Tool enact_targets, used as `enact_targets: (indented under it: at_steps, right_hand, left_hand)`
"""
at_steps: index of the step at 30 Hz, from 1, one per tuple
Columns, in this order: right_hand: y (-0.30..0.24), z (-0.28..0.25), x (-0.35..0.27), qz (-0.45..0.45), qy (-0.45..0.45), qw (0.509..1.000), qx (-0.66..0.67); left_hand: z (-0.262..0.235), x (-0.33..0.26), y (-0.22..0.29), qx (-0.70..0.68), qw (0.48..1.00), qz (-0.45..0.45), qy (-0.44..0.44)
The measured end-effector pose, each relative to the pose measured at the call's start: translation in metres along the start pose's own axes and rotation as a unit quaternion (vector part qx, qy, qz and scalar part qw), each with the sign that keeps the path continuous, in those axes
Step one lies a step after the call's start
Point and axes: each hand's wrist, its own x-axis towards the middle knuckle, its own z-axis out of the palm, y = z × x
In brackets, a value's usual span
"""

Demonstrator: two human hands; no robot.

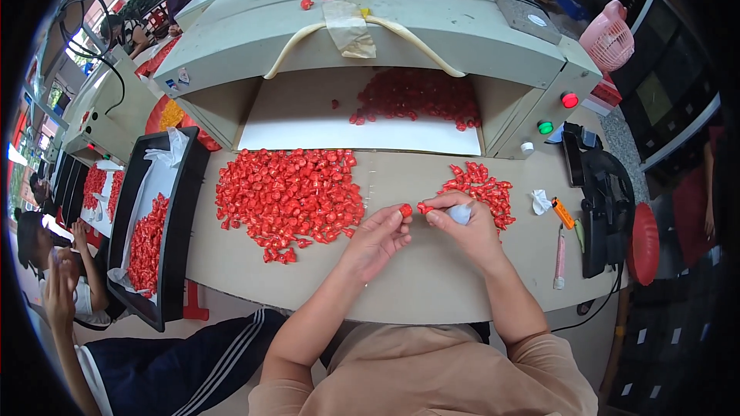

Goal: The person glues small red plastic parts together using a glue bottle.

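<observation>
Thumb and forefinger of the left hand (378,240) stand nearly together, pinching a rounded red piece (405,209) at their tips; that hand's other fingers curl loosely. Thumb and forefinger of the right hand (472,227) close just as narrowly on a smaller red piece (422,207), held just beside the first. A pale, rounded object (460,214) is also tucked in the right hand, partly hidden by the fingers.

Both hands are over the beige table (420,293). Beyond the left hand spreads a large heap of red pieces (289,192); a smaller heap of red parts (479,185) lies beyond and beside the right hand. Farther right are a crumpled white tissue (541,202), an orange-handled tool (565,214) and a pink stick-like item (560,262).

Behind the heaps, a pale grey housing (432,15) opens over more red pieces on white. At far left, a tilted-looking black tray (176,223) holds another red pile.
</observation>
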Motion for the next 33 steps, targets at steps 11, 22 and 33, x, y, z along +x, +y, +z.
enact_targets:
  at_steps: [11,22,33]
  right_hand:
    - [0.0050,0.0042,0.0018,-0.112,0.015,0.979,-0.171]
    - [0.0061,0.0107,0.0008,-0.108,0.014,0.978,-0.177]
    - [0.0079,0.0037,0.0034,-0.048,0.004,0.988,-0.150]
  left_hand:
    - [0.0056,0.0010,-0.0001,0.033,0.999,0.012,0.016]
    - [0.0081,-0.0014,-0.0017,0.111,0.991,0.063,0.036]
    - [0.0103,-0.0014,-0.0029,0.231,0.963,0.123,0.058]
